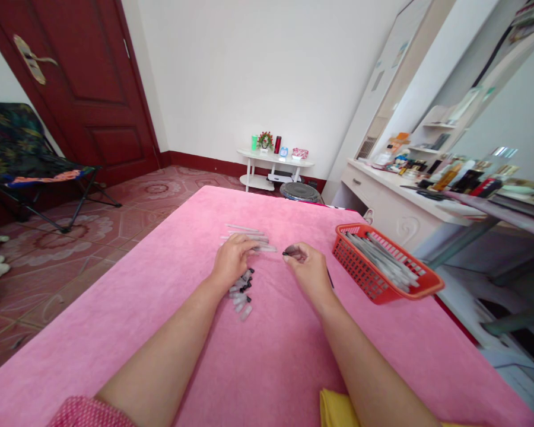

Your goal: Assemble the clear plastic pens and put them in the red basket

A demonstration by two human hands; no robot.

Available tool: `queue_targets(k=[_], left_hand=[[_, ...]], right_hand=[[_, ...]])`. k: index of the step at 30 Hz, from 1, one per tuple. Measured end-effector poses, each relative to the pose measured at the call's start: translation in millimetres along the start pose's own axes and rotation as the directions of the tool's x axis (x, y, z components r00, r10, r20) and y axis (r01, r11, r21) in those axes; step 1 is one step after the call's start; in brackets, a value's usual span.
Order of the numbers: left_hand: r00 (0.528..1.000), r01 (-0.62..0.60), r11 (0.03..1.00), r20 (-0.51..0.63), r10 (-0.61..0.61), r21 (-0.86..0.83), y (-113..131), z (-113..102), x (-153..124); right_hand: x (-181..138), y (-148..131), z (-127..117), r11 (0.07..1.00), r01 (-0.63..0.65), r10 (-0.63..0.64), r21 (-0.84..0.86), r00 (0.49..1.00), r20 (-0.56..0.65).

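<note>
My left hand (234,260) is closed, thumb and fingers together on a pale, slim pen barrel (267,248) that points to the right. Further back, several similar pen barrels (244,228) lie side by side on the pink cloth. Beside my left wrist is a small heap of clear and black pen caps (240,301). My right hand (310,268) pinches a small black-ended piece (285,254), which looks like a pen cap and is mostly hidden by the fingers. A gap separates the two hands. A thin dark stick (330,279) shows beside my right wrist.
An orange-red basket (369,276) full of grey pens (385,261) stands on the pink cloth (267,367) at right. Yellow fabric (336,409) lies at the front edge. Beyond are a dresser (396,196) with bottles, a low white table (273,159) and a folding chair (22,154).
</note>
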State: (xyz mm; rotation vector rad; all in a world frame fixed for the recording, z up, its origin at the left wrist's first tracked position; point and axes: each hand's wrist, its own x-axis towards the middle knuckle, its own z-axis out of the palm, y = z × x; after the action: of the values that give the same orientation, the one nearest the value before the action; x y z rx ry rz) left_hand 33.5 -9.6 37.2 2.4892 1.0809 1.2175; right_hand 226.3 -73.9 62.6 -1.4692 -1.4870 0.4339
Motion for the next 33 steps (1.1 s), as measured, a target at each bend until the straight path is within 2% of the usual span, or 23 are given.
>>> queue_targets(k=[9, 22, 28, 33], left_hand=[[0.998, -0.063, 0.998, 0.021, 0.063, -0.009, 5.0, -0.2, 0.1], [0.997, -0.050, 0.999, 0.056, 0.049, 0.011, 3.1, 2.1, -1.0], [0.998, -0.050, 0.999, 0.039, 0.050, 0.006, 8.4, 2.7, -1.0], [0.998, -0.062, 0.998, 0.032, 0.063, -0.006, 12.6, 1.9, -0.7]], right_hand=[[-0.7, 2.1, 2.9, 0.998, 0.022, -0.019, -0.055, 0.999, 0.044], [-1.2, 0.1, 2.4, 0.990, 0.052, -0.044, -0.133, 0.997, 0.058], [-3.7, -2.9, -0.1, 0.960, 0.070, -0.051, -0.271, 0.996, 0.076], [-5.3, -7.5, -5.7, 0.921, 0.005, 0.032, -0.389, 0.996, 0.089]])
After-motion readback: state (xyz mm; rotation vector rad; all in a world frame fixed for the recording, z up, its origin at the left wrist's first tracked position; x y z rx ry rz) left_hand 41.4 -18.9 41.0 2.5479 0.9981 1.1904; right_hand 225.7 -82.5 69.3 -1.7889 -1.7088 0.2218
